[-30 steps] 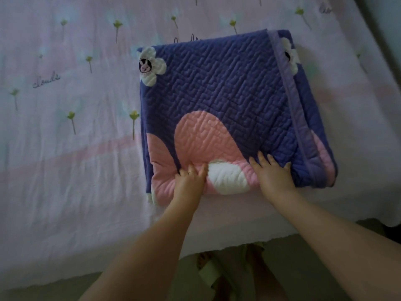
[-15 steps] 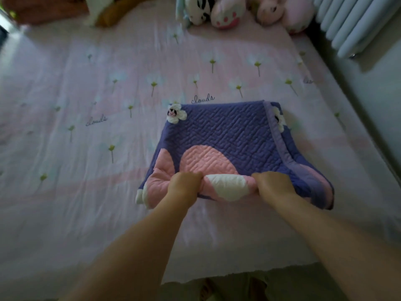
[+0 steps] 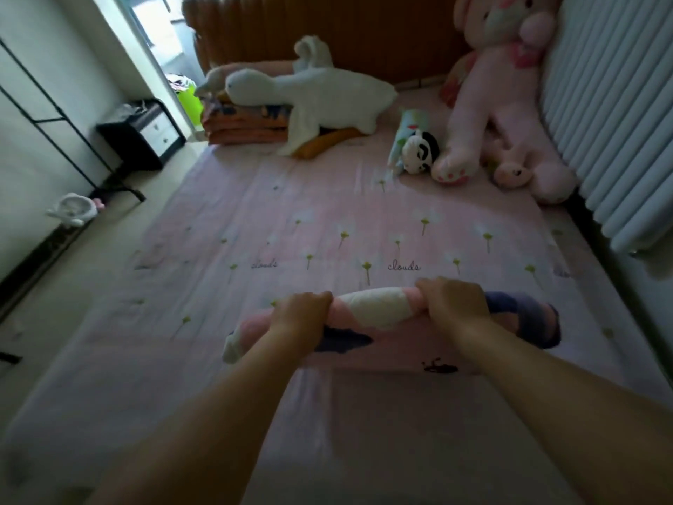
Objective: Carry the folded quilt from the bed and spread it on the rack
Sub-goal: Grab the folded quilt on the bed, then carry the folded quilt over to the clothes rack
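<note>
The folded quilt (image 3: 375,308), purple with pink and white patches, is lifted off the pink bed sheet (image 3: 327,227) and seen edge-on in front of me. My left hand (image 3: 302,313) grips its near edge on the left, fingers curled over the top. My right hand (image 3: 453,304) grips the same edge further right. Most of the quilt hangs below and behind my hands. A black metal rack (image 3: 54,120) stands by the left wall, beyond the bed's left side.
A white goose plush (image 3: 320,92), folded orange bedding (image 3: 244,127), a panda toy (image 3: 418,151) and a large pink bear (image 3: 499,85) sit at the bed's far end. A black nightstand (image 3: 144,134) stands at left. A radiator (image 3: 615,122) lines the right wall.
Both hands closed on the quilt's near edge and raised it off the bed. My view tilted up from the sheet toward the head of the bed.
</note>
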